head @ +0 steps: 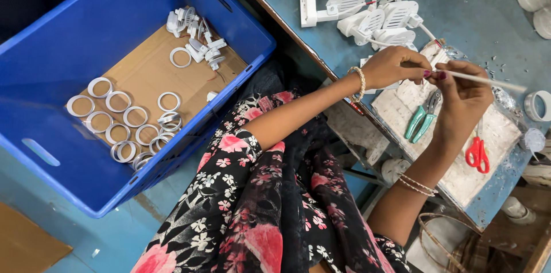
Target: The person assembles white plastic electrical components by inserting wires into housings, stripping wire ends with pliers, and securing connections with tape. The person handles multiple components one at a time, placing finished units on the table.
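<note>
At the left of the frame, a blue crate [69, 66] holds white rings [117, 118] on cardboard, with white plastic parts [195, 35] at its far end. Right of centre, the left hand [390, 67] pinches one end of a thin white tube [482, 79]. The right hand [465, 98] grips the tube just beside it. Green pliers [422, 118] and red scissors [477, 152] lie below on a white board [499, 129].

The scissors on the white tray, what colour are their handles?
Red handles on the scissors, seen in the head view, lying on the white tray.
</note>
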